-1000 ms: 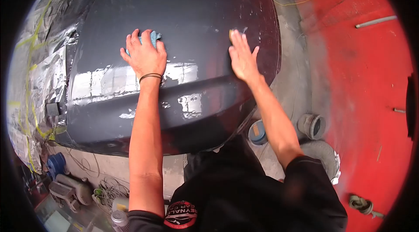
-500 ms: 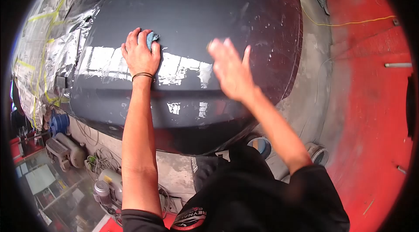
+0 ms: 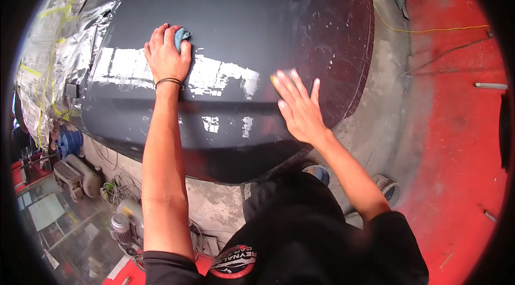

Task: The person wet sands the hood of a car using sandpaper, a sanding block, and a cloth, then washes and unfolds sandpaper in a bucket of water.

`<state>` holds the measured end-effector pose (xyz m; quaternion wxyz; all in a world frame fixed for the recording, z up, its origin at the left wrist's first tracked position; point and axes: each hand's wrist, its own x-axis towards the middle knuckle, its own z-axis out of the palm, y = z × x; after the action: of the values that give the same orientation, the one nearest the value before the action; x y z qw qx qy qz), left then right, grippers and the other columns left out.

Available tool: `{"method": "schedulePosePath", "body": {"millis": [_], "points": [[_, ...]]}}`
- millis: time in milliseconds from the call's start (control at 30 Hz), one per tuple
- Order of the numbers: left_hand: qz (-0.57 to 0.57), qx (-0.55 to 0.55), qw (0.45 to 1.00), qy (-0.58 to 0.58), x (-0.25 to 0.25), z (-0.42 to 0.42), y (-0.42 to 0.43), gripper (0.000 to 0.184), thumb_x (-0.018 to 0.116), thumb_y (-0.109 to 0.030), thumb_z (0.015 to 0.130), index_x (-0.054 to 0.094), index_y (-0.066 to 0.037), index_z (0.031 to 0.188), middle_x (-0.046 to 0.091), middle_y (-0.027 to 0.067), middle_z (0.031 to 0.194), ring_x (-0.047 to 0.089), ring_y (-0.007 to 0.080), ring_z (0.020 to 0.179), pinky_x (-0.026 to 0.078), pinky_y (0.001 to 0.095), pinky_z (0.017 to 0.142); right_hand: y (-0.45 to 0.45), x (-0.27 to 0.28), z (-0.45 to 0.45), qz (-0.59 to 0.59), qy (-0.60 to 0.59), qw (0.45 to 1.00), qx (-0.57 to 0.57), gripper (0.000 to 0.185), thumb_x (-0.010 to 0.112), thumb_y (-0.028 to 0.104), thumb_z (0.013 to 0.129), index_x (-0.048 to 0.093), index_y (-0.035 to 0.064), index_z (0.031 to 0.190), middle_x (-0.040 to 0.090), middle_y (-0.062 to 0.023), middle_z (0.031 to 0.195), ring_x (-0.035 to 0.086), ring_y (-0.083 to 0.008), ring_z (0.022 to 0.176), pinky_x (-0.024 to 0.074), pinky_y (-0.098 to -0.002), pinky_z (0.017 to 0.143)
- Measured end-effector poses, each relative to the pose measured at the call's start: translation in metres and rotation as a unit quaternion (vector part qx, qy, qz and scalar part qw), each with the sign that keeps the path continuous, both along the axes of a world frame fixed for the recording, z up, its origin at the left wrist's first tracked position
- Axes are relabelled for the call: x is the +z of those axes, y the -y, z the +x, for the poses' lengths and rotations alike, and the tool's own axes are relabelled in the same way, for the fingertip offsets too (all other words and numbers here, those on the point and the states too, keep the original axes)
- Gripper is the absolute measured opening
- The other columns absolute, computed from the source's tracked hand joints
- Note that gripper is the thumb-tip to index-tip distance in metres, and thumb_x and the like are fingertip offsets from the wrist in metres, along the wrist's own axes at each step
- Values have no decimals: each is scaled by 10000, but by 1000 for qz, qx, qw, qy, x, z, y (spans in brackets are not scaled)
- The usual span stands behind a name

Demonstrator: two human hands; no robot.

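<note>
1. Shirt [image 3: 300, 226] low beside the front edge of the hood [image 3: 241, 22], whether touching, cannot tell: possible rub on the surface from leaning in.
2. Wristband [image 3: 168, 80] on the left, just above the hood: possible scuff from dropping too low.
3. Right hand [image 3: 299, 104] flat over the hood, fingers straight above a yellow-edged pad [image 3: 273, 79]; pad mostly hidden, so pinched or merely pressed, cannot tell. Likely trouble: grooves from uneven fingertip pressure, or a skid of the pad on wet-looking gloss.
4. Left hand [image 3: 168, 55] farther up, grip curled around a blue cloth [image 3: 181, 38] against the hood. Possible scratches from grit trapped beneath; possible slip from slickness.
5. Off to the left, dark block [image 3: 72, 91] at the border of hood and masking [image 3: 51, 43], exact seat unclear: perhaps liable to a knock from a wide sweep; masking edges perhaps prone to lifting from runoff.
</note>
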<state>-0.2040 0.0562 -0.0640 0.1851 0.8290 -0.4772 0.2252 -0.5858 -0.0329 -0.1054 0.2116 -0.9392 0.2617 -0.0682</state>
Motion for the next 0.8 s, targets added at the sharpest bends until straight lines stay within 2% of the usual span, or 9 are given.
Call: {"method": "schedulePosePath", "body": {"millis": [100, 233, 433, 533, 600, 633, 667, 767, 800], "points": [[-14, -13, 1000, 22, -7, 15, 2, 408, 653, -322, 955, 701, -180, 1334, 633, 141, 1495, 556, 350, 1430, 380, 513, 1212, 50, -11, -12, -67, 11, 997, -25, 580, 303, 373, 1174, 324, 230, 1735, 271, -2, 1814, 190, -306, 1687, 31, -787, 1276], [-5, -19, 999, 39, -20, 29, -1, 428, 653, -385, 972, 712, -203, 1354, 655, 131, 1489, 582, 357, 1409, 404, 504, 1204, 145, -32, 19, -42, 42, 989, -135, 584, 293, 411, 1177, 303, 252, 1738, 231, -16, 1828, 164, -315, 1692, 35, -804, 1264], [0, -28, 997, 68, -27, 49, 1, 421, 640, -447, 1002, 726, -243, 1361, 685, 106, 1465, 623, 355, 1367, 467, 515, 1151, 22, -35, -26, -2, 84, 990, -114, 578, 338, 399, 1167, 346, 248, 1725, 290, -50, 1807, 213, -337, 1679, 58, -831, 1244], [28, -24, 999, 37, -20, 46, 0, 418, 632, -434, 1002, 726, -237, 1359, 702, 84, 1439, 636, 342, 1348, 482, 502, 1138, 60, -38, -32, -57, 83, 991, -87, 560, 342, 389, 1165, 384, 238, 1703, 338, -70, 1784, 243, -352, 1667, 64, -837, 1241], [17, -26, 998, 50, -23, 50, 3, 415, 620, -429, 1005, 727, -236, 1357, 707, 73, 1430, 634, 336, 1351, 489, 494, 1133, 115, -48, -17, -63, 69, 986, -140, 566, 317, 427, 1184, 362, 239, 1716, 285, -65, 1807, 190, -317, 1686, 58, -809, 1255], [12, -26, 998, 58, -25, 50, 3, 416, 618, -429, 1005, 727, -237, 1358, 707, 73, 1430, 634, 336, 1352, 488, 495, 1133, 124, -19, -8, -2, 28, 986, -164, 584, 305, 325, 1182, 270, 180, 1746, 219, -110, 1823, 124, -334, 1697, 57, -757, 1290], [5, -26, 997, 67, -24, 48, 2, 417, 615, -430, 1006, 727, -238, 1359, 707, 73, 1431, 633, 335, 1354, 487, 495, 1134, 132, -22, -2, 7, 28, 983, -181, 592, 327, 317, 1173, 266, 187, 1748, 199, -82, 1833, 120, -326, 1698, 49, -759, 1291], [13, -21, 998, 65, -25, 49, -1, 424, 628, -425, 1005, 722, -226, 1368, 692, 103, 1452, 624, 354, 1365, 474, 503, 1148, 80, -43, -18, -25, 105, 980, -167, 588, 307, 433, 1185, 343, 207, 1726, 254, -71, 1819, 171, -345, 1689, 47, -811, 1253], [10, -19, 997, 71, -27, 49, 0, 423, 631, -423, 1006, 721, -224, 1369, 689, 109, 1456, 621, 357, 1368, 470, 504, 1151, 44, -39, -30, -23, 128, 980, -151, 554, 328, 369, 1175, 387, 211, 1703, 331, -76, 1787, 216, -369, 1674, 43, -826, 1246]]}}
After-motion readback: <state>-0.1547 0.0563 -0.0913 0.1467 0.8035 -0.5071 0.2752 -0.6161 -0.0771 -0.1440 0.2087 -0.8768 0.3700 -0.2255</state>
